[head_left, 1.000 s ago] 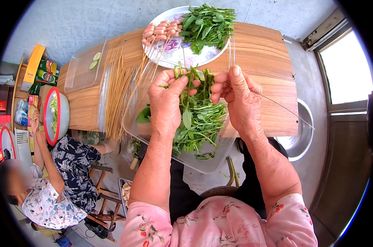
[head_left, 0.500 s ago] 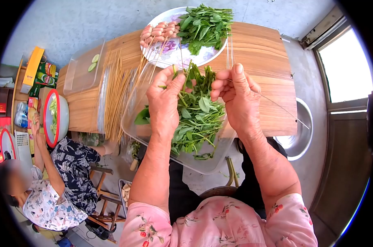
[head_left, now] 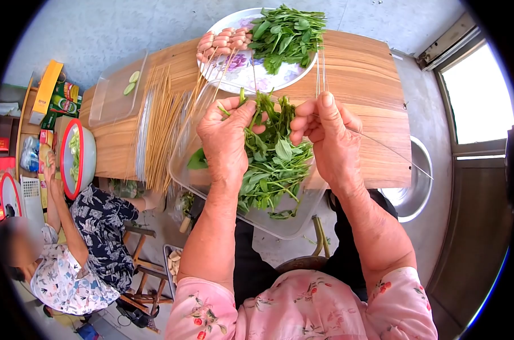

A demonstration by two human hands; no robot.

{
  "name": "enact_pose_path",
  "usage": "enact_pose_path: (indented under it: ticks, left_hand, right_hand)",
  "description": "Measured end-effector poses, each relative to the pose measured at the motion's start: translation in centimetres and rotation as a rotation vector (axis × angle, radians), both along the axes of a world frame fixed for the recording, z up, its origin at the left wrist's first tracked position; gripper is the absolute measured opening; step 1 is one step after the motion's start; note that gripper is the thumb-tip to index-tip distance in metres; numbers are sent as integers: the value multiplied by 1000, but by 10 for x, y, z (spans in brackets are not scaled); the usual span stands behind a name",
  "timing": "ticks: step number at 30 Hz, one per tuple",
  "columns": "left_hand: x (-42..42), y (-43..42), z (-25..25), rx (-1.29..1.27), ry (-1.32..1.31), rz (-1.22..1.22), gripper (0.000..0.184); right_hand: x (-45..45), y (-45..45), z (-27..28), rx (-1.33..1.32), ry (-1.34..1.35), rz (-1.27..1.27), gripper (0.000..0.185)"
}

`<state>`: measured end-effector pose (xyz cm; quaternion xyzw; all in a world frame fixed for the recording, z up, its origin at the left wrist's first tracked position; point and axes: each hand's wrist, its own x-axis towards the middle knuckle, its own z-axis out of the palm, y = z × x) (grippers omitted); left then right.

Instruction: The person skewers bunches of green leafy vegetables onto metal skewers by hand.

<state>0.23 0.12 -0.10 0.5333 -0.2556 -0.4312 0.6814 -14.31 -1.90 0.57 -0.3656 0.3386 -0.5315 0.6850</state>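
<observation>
My left hand (head_left: 224, 144) is closed in a pinch on a small bunch of leafy greens (head_left: 277, 113), a stem end poking up past the thumb. Between the thumb and fingers of my right hand (head_left: 332, 136) is a thin skewer (head_left: 394, 148), its long end slanting down to the right. Its point, near the greens, is hard to make out. Beneath both hands, more loose greens (head_left: 274, 178) lie in a clear plastic tray (head_left: 294, 233). Beyond them, a flowered plate (head_left: 294, 72) bears skewered greens (head_left: 288, 34) and skewered small sausages (head_left: 226, 41).
Bamboo skewers (head_left: 159, 133) and metal skewers (head_left: 142, 136) lie left on the wooden table (head_left: 370, 113), beside a clear box (head_left: 111, 96) with cucumber slices. A seated person (head_left: 70, 272) is at left near a red-rimmed bowl (head_left: 88, 158). A metal basin (head_left: 424, 170) stands at right.
My left hand has shifted slightly down and left with the greens. The skewer's long end has moved slightly right and down. Both hands keep their hold.
</observation>
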Motion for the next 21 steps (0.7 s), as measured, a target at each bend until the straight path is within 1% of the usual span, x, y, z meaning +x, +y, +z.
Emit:
enact_pose_path:
  ticks: [8,10,16,20,21]
  left_hand:
    - [0,0,-1,31,-49,4,10]
    - [-1,0,0,34,-65,11,9]
    - [-1,1,-2,29,-119,25,8]
    - [-3,2,-3,25,-163,26,6]
    - [-3,2,-4,9,-211,20,6]
  right_hand:
    - [2,1,1,10,28,12,39]
    - [1,1,-2,-51,83,29,39]
    - [3,4,1,-72,125,10,40]
    - [4,4,1,-52,86,2,40]
    - [5,5,3,-11,74,-11,40]
